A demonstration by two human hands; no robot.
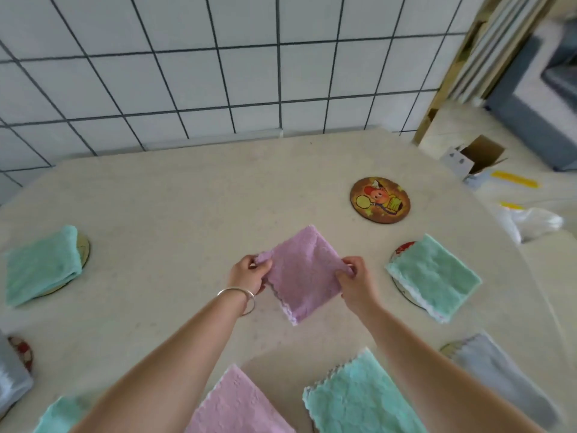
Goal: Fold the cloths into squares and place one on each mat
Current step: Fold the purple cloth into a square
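Observation:
A folded pink cloth [301, 271] hangs just above the table centre, held like a diamond. My left hand [248, 275] pinches its left corner and my right hand [354, 281] pinches its right corner. A round picture mat [380, 200] lies bare at the back right. A folded green cloth [434, 276] covers a mat at the right, and another green cloth [42, 264] covers a mat [83, 248] at the left. A grey cloth [502, 373] lies on a mat at the lower right. Near me lie a pink cloth [231, 404] and a green cloth [359, 398].
A grey cloth [11, 379] on a red mat [23, 353] sits at the left edge, with another green cloth [61, 415] below it. A tiled wall [218, 67] backs the table. An open cardboard box [474, 159] and a plastic bag [530, 221] lie beyond the right edge.

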